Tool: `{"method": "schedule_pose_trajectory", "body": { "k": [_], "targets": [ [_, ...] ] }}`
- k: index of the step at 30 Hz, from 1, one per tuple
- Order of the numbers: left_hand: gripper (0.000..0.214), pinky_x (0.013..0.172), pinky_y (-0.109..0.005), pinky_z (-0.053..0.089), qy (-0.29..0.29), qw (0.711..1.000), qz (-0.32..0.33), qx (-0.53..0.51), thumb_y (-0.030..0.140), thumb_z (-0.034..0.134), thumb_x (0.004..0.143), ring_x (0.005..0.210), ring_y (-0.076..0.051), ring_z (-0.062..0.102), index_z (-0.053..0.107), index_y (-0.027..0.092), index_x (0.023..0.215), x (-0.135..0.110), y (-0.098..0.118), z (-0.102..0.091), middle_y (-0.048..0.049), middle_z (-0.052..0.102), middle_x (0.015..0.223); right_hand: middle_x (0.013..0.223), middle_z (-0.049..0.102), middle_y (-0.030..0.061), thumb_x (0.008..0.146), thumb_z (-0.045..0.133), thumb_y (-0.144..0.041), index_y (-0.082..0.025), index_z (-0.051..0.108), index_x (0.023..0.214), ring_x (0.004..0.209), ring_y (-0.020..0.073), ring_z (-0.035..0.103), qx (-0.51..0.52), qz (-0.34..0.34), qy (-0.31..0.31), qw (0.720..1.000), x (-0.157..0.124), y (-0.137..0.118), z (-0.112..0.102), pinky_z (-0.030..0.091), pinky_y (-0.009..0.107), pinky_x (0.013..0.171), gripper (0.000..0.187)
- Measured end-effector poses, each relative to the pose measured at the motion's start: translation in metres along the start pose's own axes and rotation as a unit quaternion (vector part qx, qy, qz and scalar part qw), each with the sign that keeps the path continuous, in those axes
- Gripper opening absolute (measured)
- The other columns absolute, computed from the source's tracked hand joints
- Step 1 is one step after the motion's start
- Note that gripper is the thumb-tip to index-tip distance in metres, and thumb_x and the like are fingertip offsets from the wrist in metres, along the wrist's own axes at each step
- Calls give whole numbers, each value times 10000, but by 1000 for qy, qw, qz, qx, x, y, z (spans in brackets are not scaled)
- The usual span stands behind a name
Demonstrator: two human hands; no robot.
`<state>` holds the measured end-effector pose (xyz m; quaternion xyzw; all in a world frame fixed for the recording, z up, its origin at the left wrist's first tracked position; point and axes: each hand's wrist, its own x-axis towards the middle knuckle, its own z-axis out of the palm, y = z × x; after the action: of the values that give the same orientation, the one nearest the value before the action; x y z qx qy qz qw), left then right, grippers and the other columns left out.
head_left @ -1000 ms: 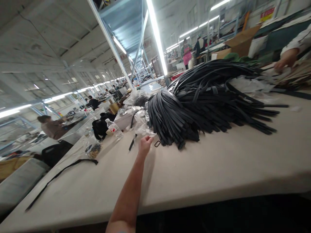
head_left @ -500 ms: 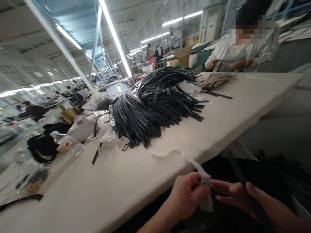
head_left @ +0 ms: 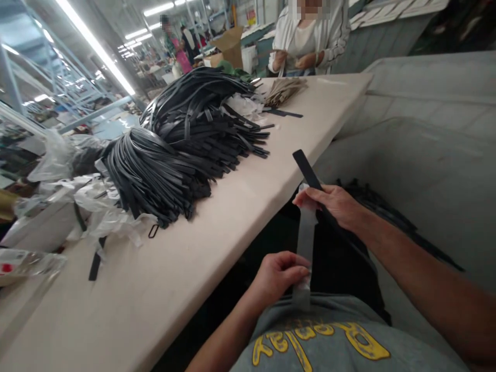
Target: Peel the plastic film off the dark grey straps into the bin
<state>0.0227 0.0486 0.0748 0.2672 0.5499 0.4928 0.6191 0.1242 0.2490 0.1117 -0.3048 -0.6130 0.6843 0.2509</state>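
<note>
Between my hands a translucent white plastic strip (head_left: 306,237) is stretched out over my lap. My left hand (head_left: 279,274) pinches its lower part near my shirt. Up by the table edge, my right hand (head_left: 329,201) grips a black strap (head_left: 306,168), whose squared end sticks out past the thumb. The fingers of that hand also hold the upper end of the plastic strip. The rest of the strap runs down below the right hand into the dark area, where I lose sight of it.
A large pile of black straps (head_left: 163,170) lies on the pale table (head_left: 217,248). Around it are crumpled plastic wrapping (head_left: 112,217), a black rectangular ring (head_left: 153,231) and a bundle of brown strips (head_left: 284,90). Across the table stands a person (head_left: 306,41). A grey bin (head_left: 426,170) with black straps is at right.
My hands have moved apart, pulling the plastic strip out straight between them. The right hand has risen with the black strap toward the table edge. My view has turned right and down.
</note>
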Motion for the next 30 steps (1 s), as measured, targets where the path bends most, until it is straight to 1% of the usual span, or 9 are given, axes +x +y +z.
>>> {"method": "schedule_pose_trajectory", "body": {
  "k": [8,14,16,18,20,22,24,26,30],
  "targets": [
    [335,609,-235,436,-61,996,-40,52,447,731,705,567,-107,530,757,144,846,9,-25,-14,-10,667,661,853,744,69,721,711,-707,-195,746,793,825,248,681,-51,-50,15,997,10,1,-1,544,340,774,518],
    [304,599,-232,415,-89,981,-51,165,461,665,771,579,-127,554,753,170,751,8,-29,-21,-3,671,629,927,742,77,822,565,-716,-182,728,874,888,243,677,-111,-37,-13,993,15,25,1,530,330,803,560],
    [295,631,-237,434,-119,981,-67,139,454,685,763,610,-136,575,746,168,723,6,-32,-25,-6,686,649,927,737,70,837,545,-690,-179,729,889,889,239,668,-151,-25,-28,988,17,39,-2,520,322,799,546],
    [293,673,-251,458,-128,985,-105,49,434,748,719,628,-147,603,738,142,704,3,-41,-32,-28,702,661,858,731,58,816,576,-662,-178,733,853,808,238,664,-199,5,-66,978,14,55,-4,522,315,721,510],
    [314,653,-261,469,-60,981,-161,-86,379,853,609,583,-152,614,716,103,667,2,-58,-42,-55,698,623,752,715,50,785,621,-632,-185,728,776,701,237,654,-242,44,-115,962,8,70,-3,508,309,620,460],
    [351,600,-250,467,56,959,-196,-195,342,907,536,523,-136,604,680,99,649,3,-79,-53,-46,680,583,707,704,53,779,644,-602,-198,714,728,682,245,654,-276,73,-150,947,-2,83,1,494,308,600,413],
    [361,583,-234,478,153,934,-198,-257,370,891,584,504,-109,599,640,125,665,5,-97,-63,-8,660,582,748,712,61,811,621,-589,-213,709,760,744,254,666,-298,84,-167,936,-14,89,6,493,310,646,390],
    [343,620,-225,507,213,913,-185,-296,401,837,682,532,-88,615,607,147,693,7,-106,-70,21,648,607,820,721,72,867,529,-605,-213,700,820,773,249,672,-306,91,-182,930,-28,88,10,491,306,653,431],
    [309,680,-225,544,273,878,-150,-363,386,794,750,592,-79,648,589,156,735,15,-95,-69,21,660,672,705,700,77,959,292,-611,-180,655,696,615,212,661,-299,117,-255,912,-61,72,16,479,294,592,622]
  ]
}}
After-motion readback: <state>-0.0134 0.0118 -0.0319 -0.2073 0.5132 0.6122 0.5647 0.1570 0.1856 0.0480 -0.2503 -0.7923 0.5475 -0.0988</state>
